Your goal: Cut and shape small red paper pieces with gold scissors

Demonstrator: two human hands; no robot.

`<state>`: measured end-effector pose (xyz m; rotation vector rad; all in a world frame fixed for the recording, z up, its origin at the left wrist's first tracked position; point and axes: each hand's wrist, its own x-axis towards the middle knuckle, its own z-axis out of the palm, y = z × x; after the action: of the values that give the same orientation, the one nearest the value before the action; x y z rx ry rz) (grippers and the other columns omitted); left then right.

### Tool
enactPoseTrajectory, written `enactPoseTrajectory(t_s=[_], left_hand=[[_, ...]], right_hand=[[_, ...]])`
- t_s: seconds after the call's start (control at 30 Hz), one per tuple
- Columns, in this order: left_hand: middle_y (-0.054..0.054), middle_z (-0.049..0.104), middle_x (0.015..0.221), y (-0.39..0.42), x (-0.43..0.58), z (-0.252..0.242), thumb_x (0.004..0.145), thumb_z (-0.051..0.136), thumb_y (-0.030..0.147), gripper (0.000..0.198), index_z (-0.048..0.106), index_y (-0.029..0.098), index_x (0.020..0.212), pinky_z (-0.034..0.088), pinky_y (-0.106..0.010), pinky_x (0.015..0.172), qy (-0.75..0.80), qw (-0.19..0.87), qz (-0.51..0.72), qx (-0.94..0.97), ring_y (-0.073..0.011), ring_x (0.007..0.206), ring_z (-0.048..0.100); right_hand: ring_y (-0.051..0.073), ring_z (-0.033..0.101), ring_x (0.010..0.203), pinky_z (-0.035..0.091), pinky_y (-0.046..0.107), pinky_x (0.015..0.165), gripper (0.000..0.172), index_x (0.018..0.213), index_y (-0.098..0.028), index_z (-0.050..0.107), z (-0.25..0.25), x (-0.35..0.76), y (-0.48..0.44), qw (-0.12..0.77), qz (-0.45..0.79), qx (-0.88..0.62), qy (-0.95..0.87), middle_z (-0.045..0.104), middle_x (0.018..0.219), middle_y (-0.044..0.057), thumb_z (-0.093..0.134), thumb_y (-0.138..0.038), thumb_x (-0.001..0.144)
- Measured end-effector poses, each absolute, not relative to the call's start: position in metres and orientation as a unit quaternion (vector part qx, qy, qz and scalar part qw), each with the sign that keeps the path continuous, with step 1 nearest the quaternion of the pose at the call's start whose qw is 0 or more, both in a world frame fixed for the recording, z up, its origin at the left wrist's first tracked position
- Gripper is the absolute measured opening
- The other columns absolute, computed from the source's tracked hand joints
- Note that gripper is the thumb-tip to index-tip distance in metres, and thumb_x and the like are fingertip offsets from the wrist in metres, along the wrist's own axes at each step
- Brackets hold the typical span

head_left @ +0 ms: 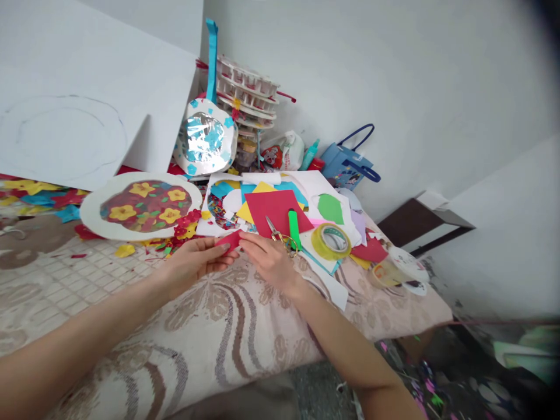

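Note:
Between my two hands is a small folded piece of red paper [230, 240], held above the patterned cloth. My left hand [205, 255] grips it from the left, thumb on top and fingers beneath. At its right end, the fingertips of my right hand [269, 259] pinch the paper's edge. Just beyond my right hand lie scissors [275, 228] and a green marker [294, 224], partly on a larger red paper sheet [272, 211]. A white oval frame [91, 211] with yellow paper flowers rests beyond my left hand.
A roll of yellow tape [331, 241] and a clear container [391, 271] sit on the right. At the back stand stacked white tiers [247, 96], a blue bag [347, 163] and a large white board [87, 70]. Cut paper flowers [44, 195] crowd the far left.

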<state>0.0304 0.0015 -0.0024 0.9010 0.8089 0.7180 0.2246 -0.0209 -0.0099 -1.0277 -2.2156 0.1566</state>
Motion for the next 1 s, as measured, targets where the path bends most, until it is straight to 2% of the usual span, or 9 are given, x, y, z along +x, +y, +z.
enactPoseTrajectory(t_s=[0.1,0.17,0.27,0.4,0.5,0.57,0.73,0.83,1.0], left_hand=[[-0.005,0.07,0.081,0.0039,0.0283,-0.0039,0.072,0.068,0.028,0.015,0.065,0.014,0.079,0.048,-0.018,0.062,0.381,0.737,0.343,0.439,-0.009,0.065,0.061],[-0.005,0.07,0.08,0.0046,0.0281,-0.004,0.072,0.067,0.03,0.018,0.064,0.014,0.079,0.048,-0.019,0.061,0.379,0.723,0.333,0.473,-0.0094,0.063,0.061],[-0.005,0.07,0.078,0.0029,0.0293,-0.0033,0.072,0.067,0.033,0.021,0.064,0.014,0.078,0.047,-0.02,0.06,0.367,0.711,0.312,0.512,-0.01,0.062,0.061],[-0.005,0.07,0.074,0.0008,0.0299,-0.0021,0.071,0.067,0.035,0.022,0.063,0.014,0.076,0.046,-0.02,0.058,0.369,0.697,0.311,0.531,-0.0105,0.06,0.06],[-0.005,0.069,0.076,0.0008,0.03,-0.0019,0.072,0.065,0.034,0.022,0.063,0.013,0.078,0.047,-0.02,0.058,0.366,0.691,0.303,0.545,-0.011,0.062,0.061],[-0.006,0.069,0.078,0.0008,0.0308,-0.0022,0.077,0.06,0.036,0.024,0.061,0.014,0.086,0.048,-0.022,0.061,0.362,0.691,0.308,0.544,-0.0122,0.064,0.062],[-0.002,0.065,0.085,0.0004,0.0317,-0.0046,0.085,0.049,0.03,0.028,0.047,0.021,0.111,0.05,-0.033,0.077,0.313,0.649,0.398,0.568,-0.0158,0.08,0.062],[-0.002,0.063,0.091,-0.0001,0.0298,-0.0077,0.082,0.053,0.024,0.02,0.051,0.022,0.102,0.048,-0.032,0.079,0.295,0.585,0.396,0.644,-0.0159,0.086,0.059],[-0.005,0.064,0.091,-0.0009,0.0281,-0.0111,0.079,0.057,0.026,0.015,0.059,0.018,0.091,0.046,-0.031,0.077,0.358,0.505,0.386,0.684,-0.0177,0.084,0.06]], right_hand=[[0.02,0.051,0.111,0.047,0.034,0.088,0.037,0.125,-0.025,0.044,-0.0082,0.2209,-0.0196,0.421,0.175,-0.423,-0.783,0.044,0.129,0.009,0.045,-0.025,0.089],[0.018,0.056,0.101,0.051,0.032,0.079,0.038,0.126,-0.026,0.041,-0.0083,0.2201,-0.0177,0.447,0.285,-0.419,-0.737,0.047,0.125,0.01,0.046,-0.031,0.088],[0.017,0.056,0.101,0.048,0.031,0.083,0.032,0.118,-0.025,0.051,-0.0082,0.22,-0.016,0.434,0.39,-0.383,-0.716,0.056,0.115,0.007,0.045,-0.035,0.089],[0.017,0.053,0.105,0.044,0.032,0.087,0.04,0.126,-0.028,0.045,-0.004,0.2177,-0.0188,0.464,0.407,-0.363,-0.698,0.056,0.116,0.005,0.051,-0.033,0.086],[0.017,0.055,0.099,0.044,0.032,0.086,0.028,0.113,-0.026,0.059,-0.0011,0.2164,-0.0212,0.443,0.384,-0.368,-0.722,0.06,0.106,0.004,0.051,-0.031,0.086],[0.016,0.057,0.09,0.045,0.03,0.079,0.022,0.101,-0.024,0.065,-0.0017,0.2169,-0.0209,0.445,0.364,-0.398,-0.715,0.062,0.098,0.004,0.052,-0.031,0.086],[0.013,0.058,0.075,0.046,0.026,0.067,0.021,0.097,-0.024,0.066,-0.0077,0.2194,-0.0156,0.505,0.412,-0.436,-0.621,0.064,0.094,0.003,0.053,-0.035,0.084],[0.012,0.057,0.071,0.046,0.026,0.066,0.02,0.094,-0.024,0.066,-0.0093,0.2187,-0.0146,0.521,0.431,-0.435,-0.594,0.065,0.091,0.002,0.054,-0.035,0.083],[0.011,0.057,0.067,0.045,0.025,0.065,0.018,0.091,-0.023,0.066,-0.0099,0.2135,-0.0168,0.523,0.46,-0.424,-0.58,0.064,0.088,0.001,0.055,-0.035,0.082]])
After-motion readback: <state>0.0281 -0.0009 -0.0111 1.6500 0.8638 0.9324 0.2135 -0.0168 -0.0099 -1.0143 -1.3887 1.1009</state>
